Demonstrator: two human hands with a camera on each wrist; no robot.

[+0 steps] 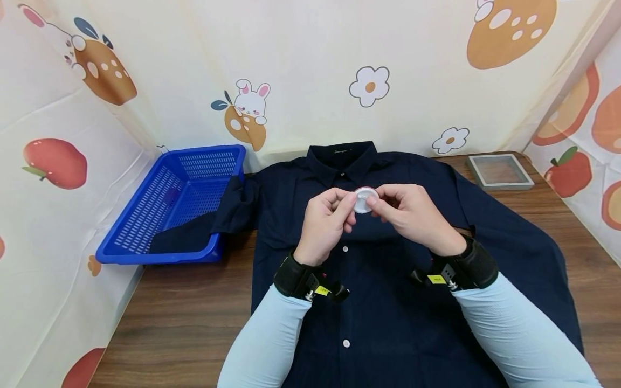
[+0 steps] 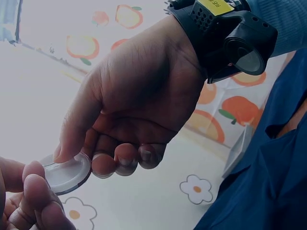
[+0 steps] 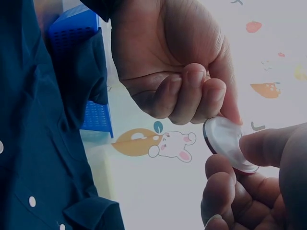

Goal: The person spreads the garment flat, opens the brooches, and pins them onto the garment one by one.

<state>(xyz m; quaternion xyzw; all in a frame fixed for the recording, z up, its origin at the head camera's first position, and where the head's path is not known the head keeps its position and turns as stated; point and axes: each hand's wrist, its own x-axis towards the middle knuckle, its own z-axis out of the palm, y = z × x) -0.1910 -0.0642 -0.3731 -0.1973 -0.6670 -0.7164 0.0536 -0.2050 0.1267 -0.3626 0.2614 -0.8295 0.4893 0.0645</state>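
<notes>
A round pin badge (image 1: pixel 365 200), its white back turned toward me, is held up between both hands above the shirt. My left hand (image 1: pixel 326 220) pinches its left edge between thumb and fingers. On the opposite edge, my right hand (image 1: pixel 414 214) grips it, the thumb lying on the white back. In the right wrist view the badge (image 3: pixel 225 139) shows a dark and red rim. Below the hands a navy button-up shirt (image 1: pixel 301 302) lies spread out, collar away from me, with white buttons down its front.
At the left stands a blue plastic basket (image 1: pixel 160 258), with one dark sleeve (image 1: pixel 237 207) draped over its side into it. A shallow grey-framed box (image 1: pixel 499 172) sits at the back right of the wooden table (image 1: pixel 194 323). A printed curtain (image 1: pixel 310 48) hangs behind.
</notes>
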